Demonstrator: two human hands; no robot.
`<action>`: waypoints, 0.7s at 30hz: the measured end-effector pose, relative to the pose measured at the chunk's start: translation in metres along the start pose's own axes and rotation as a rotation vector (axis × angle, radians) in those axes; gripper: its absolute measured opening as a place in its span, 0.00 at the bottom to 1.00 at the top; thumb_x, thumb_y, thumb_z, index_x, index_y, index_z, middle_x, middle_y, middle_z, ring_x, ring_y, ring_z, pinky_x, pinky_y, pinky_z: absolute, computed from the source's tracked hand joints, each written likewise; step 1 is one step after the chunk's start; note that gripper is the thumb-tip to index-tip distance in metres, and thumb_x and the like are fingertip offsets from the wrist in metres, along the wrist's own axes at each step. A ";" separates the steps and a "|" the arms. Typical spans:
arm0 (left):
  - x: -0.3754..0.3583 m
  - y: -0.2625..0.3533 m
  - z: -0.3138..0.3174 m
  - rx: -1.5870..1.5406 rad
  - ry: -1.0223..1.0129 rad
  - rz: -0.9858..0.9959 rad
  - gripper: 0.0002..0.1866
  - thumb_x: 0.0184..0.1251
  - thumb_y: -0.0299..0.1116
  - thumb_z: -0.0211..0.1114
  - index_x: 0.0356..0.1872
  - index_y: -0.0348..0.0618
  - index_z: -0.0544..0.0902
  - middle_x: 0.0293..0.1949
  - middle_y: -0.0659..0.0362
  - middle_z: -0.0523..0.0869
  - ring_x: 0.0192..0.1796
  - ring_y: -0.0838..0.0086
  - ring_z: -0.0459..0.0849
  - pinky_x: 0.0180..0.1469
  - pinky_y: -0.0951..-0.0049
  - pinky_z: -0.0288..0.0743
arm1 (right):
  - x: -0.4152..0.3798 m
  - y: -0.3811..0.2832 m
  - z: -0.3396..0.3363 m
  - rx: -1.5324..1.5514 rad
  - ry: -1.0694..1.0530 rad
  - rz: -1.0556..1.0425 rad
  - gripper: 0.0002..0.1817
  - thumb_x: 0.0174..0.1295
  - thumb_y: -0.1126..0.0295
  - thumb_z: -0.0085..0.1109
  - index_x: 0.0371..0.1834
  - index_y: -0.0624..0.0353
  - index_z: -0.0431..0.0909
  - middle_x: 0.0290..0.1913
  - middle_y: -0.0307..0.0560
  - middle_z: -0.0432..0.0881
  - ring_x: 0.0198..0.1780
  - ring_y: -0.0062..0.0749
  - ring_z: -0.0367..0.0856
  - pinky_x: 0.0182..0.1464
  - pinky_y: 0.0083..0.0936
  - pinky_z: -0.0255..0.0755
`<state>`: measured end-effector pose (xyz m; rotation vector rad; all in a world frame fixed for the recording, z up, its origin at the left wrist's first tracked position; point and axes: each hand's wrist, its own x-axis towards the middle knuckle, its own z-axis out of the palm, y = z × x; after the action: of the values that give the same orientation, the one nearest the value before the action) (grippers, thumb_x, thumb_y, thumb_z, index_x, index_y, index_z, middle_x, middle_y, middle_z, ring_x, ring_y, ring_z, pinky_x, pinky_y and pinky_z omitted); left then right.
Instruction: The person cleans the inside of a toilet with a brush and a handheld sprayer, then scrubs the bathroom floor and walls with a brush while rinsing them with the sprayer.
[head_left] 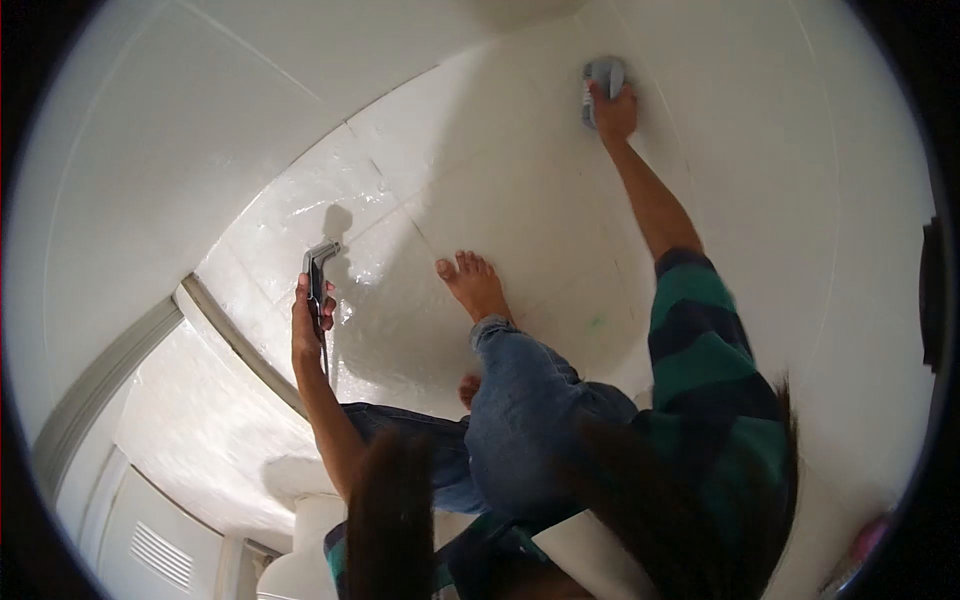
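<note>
My left hand (313,308) is wrapped round a chrome and dark handheld sprayer (320,262), whose head points up and to the right above the wet tiled floor (400,300). A thin hose hangs down from its handle. At the top right, my right hand (615,110) grips a grey-blue scrubbing brush (603,80) from above, with its bristle side against the white tiled wall (740,130). The fingers on the far side of the brush are partly hidden.
My bare foot (475,285) is on the wet floor, between the hands. A raised curb (240,345) runs along the left. Beyond it stand a white door with a vent (160,555) and a white fixture (310,540). Something pink (868,538) lies at the lower right.
</note>
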<state>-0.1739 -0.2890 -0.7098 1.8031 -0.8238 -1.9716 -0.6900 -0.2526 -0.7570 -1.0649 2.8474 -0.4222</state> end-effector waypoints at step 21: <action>-0.108 -0.054 -0.020 -1.288 0.619 0.293 0.26 0.58 0.62 0.52 0.32 0.46 0.72 0.20 0.68 0.71 0.17 0.84 0.67 0.16 0.84 0.57 | -0.253 -0.366 0.119 0.079 -0.555 -1.652 0.30 0.52 0.44 0.55 0.53 0.51 0.67 0.41 0.50 0.72 0.42 0.46 0.75 0.37 0.44 0.71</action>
<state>-0.1322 -0.1849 -0.6592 1.1913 0.3503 -1.0925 -0.2473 -0.3786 -0.7756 -2.6480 0.9454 -0.1779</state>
